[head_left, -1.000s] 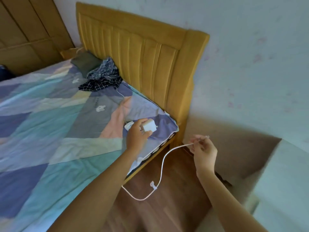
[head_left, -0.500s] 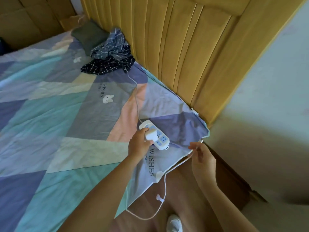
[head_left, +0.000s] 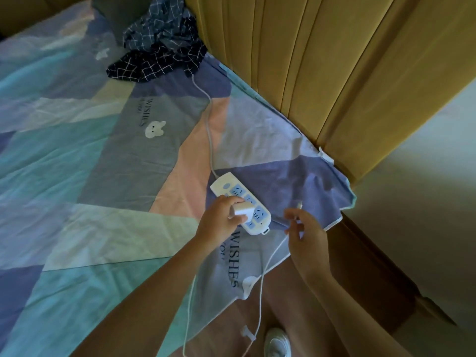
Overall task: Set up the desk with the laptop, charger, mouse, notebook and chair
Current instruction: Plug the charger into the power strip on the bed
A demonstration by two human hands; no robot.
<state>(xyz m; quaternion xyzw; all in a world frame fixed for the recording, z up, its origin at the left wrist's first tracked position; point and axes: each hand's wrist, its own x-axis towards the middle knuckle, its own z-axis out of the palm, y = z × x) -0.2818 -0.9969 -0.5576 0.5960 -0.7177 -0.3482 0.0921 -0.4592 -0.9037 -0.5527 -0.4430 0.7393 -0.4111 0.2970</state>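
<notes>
My left hand [head_left: 219, 219] grips the white charger block [head_left: 243, 210], holding it on top of a white power strip [head_left: 240, 206] that lies on the bed near its corner. The block touches the strip's sockets; I cannot tell if it is plugged in. My right hand [head_left: 305, 231] pinches the charger's thin white cable [head_left: 260, 287] near its plug end, just right of the strip. The cable loops down over the bed edge toward the floor.
The bed carries a patchwork sheet [head_left: 103, 176] in blue, teal and pink. A yellow padded headboard [head_left: 322, 60] rises behind. Dark checked clothes [head_left: 159, 47] lie at the head end. The strip's own cord [head_left: 210, 130] runs up to them. Wooden floor and a white shoe [head_left: 277, 342] are below.
My view has moved closer and lower over the bed corner. My left hand brought the charger block down onto the power strip. My right hand followed with the cable end.
</notes>
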